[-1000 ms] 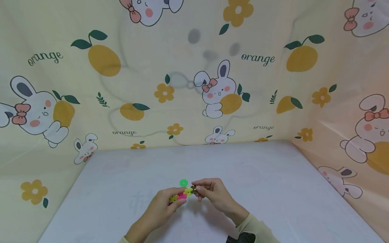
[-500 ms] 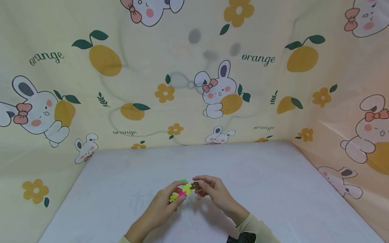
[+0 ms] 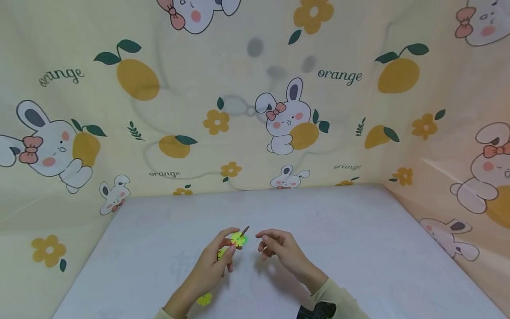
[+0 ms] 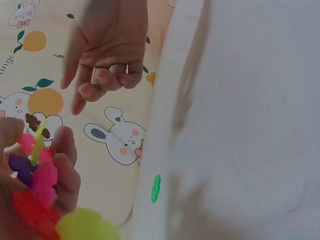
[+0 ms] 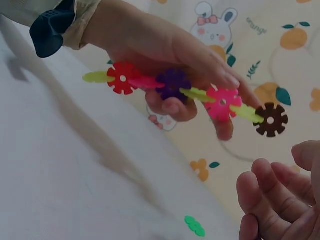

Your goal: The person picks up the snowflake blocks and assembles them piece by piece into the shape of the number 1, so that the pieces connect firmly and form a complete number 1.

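My left hand (image 3: 209, 264) grips a chain of interlocking snowflake discs (image 5: 172, 84) between thumb and fingers. In the right wrist view the chain runs through yellow, red, pink and purple discs to a brown disc (image 5: 270, 120) at its far end. The brown disc stands edge-on above a yellow disc (image 3: 238, 239) in the head view. Another yellow disc (image 3: 204, 299) hangs below the left hand at the chain's other end. My right hand (image 3: 287, 254) hovers to the right, apart from the chain, its fingers loosely bent and holding nothing.
A loose green snowflake disc (image 4: 156, 188) lies on the white table (image 3: 338, 230), mostly hidden behind the chain in the head view. Patterned cloth walls (image 3: 223, 66) enclose the table's back and sides. A dark device (image 3: 317, 310) sits at the right sleeve.
My right hand has let go of the brown disc and is apart from the chain. The left hand has tilted the chain, bringing its brown end up and leftward.
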`<control>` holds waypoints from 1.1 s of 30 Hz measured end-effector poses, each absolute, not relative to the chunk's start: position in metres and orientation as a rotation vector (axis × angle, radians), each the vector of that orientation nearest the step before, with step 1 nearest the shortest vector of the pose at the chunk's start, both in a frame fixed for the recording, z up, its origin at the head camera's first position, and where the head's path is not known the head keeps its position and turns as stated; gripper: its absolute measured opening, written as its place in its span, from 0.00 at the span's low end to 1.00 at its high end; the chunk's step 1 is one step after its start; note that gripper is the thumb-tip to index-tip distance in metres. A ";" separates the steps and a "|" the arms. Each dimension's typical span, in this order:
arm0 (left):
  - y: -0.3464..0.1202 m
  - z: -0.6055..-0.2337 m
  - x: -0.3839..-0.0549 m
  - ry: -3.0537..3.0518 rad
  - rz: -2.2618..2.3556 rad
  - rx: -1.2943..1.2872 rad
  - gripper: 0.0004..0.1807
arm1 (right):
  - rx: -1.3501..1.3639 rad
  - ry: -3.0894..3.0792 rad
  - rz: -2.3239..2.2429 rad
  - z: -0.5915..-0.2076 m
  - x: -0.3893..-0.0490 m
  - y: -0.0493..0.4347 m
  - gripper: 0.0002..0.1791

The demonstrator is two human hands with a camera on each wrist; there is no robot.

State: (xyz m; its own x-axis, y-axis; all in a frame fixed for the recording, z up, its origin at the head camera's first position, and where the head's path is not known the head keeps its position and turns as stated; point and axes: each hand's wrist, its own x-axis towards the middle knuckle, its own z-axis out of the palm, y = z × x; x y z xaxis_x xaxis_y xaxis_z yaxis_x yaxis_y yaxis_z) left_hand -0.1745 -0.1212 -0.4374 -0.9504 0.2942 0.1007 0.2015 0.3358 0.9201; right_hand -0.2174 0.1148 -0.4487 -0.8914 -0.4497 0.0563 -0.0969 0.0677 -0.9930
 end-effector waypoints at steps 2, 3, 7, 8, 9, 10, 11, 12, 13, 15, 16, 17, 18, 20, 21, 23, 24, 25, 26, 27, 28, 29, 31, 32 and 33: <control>-0.121 -0.436 -0.175 2.479 1.740 0.460 0.21 | -0.550 2.078 -1.904 -0.450 -0.220 0.115 0.21; -0.121 -0.436 -0.175 2.468 1.761 0.454 0.21 | -0.549 2.079 -1.903 -0.451 -0.221 0.115 0.21; -0.121 -0.435 -0.175 2.431 1.827 0.451 0.21 | -0.549 2.079 -1.893 -0.456 -0.227 0.113 0.21; -0.121 -0.435 -0.175 2.432 1.832 0.446 0.20 | -0.554 2.083 -1.886 -0.458 -0.229 0.112 0.21; -0.121 -0.435 -0.176 2.435 1.836 0.443 0.20 | -0.562 2.090 -1.876 -0.460 -0.231 0.110 0.22; -0.121 -0.434 -0.176 2.437 1.841 0.440 0.20 | -0.567 2.097 -1.867 -0.462 -0.233 0.109 0.22; -0.121 -0.434 -0.176 2.437 1.844 0.432 0.20 | -0.577 2.109 -1.854 -0.465 -0.235 0.107 0.22; -0.122 -0.433 -0.176 2.433 1.847 0.424 0.20 | -0.584 2.129 -1.838 -0.467 -0.238 0.106 0.22; -0.122 -0.433 -0.176 2.430 1.852 0.413 0.20 | -0.588 2.150 -1.824 -0.470 -0.240 0.104 0.22; -0.123 -0.432 -0.175 2.421 1.859 0.389 0.20 | -0.591 2.200 -1.795 -0.474 -0.245 0.101 0.20; -0.123 -0.431 -0.175 2.413 1.866 0.377 0.20 | -0.589 2.223 -1.783 -0.476 -0.247 0.100 0.20; -0.123 -0.430 -0.175 2.409 1.870 0.368 0.20 | -0.587 2.251 -1.767 -0.478 -0.249 0.099 0.19; -0.123 -0.429 -0.175 2.404 1.876 0.360 0.20 | -0.582 2.283 -1.748 -0.480 -0.251 0.098 0.18; -0.124 -0.428 -0.175 2.394 1.892 0.347 0.20 | -0.572 2.339 -1.710 -0.483 -0.255 0.095 0.17; -0.124 -0.428 -0.175 2.388 1.901 0.344 0.20 | -0.564 2.367 -1.686 -0.484 -0.256 0.093 0.17; -0.124 -0.427 -0.176 2.376 1.917 0.348 0.21 | -0.560 2.427 -1.632 -0.486 -0.259 0.090 0.16; -0.125 -0.427 -0.176 2.368 1.927 0.353 0.21 | -0.562 2.455 -1.602 -0.487 -0.261 0.089 0.15; -0.125 -0.427 -0.176 2.363 1.935 0.356 0.21 | -0.563 2.471 -1.580 -0.487 -0.262 0.087 0.15; -0.126 -0.426 -0.176 2.359 1.941 0.355 0.21 | -0.565 2.489 -1.558 -0.487 -0.263 0.085 0.15; -0.126 -0.427 -0.177 2.352 1.947 0.354 0.21 | -0.563 2.507 -1.533 -0.486 -0.264 0.083 0.15; -0.126 -0.427 -0.177 2.347 1.952 0.350 0.21 | -0.562 2.521 -1.513 -0.486 -0.265 0.082 0.15; -0.127 -0.427 -0.177 2.342 1.957 0.342 0.20 | -0.558 2.537 -1.493 -0.486 -0.266 0.080 0.15; -0.127 -0.426 -0.178 2.332 1.965 0.317 0.20 | -0.547 2.563 -1.459 -0.486 -0.267 0.077 0.15; -0.127 -0.426 -0.178 2.329 1.966 0.305 0.21 | -0.542 2.579 -1.442 -0.487 -0.268 0.076 0.15; -0.127 -0.426 -0.178 2.327 1.970 0.294 0.21 | -0.543 2.597 -1.422 -0.489 -0.269 0.076 0.15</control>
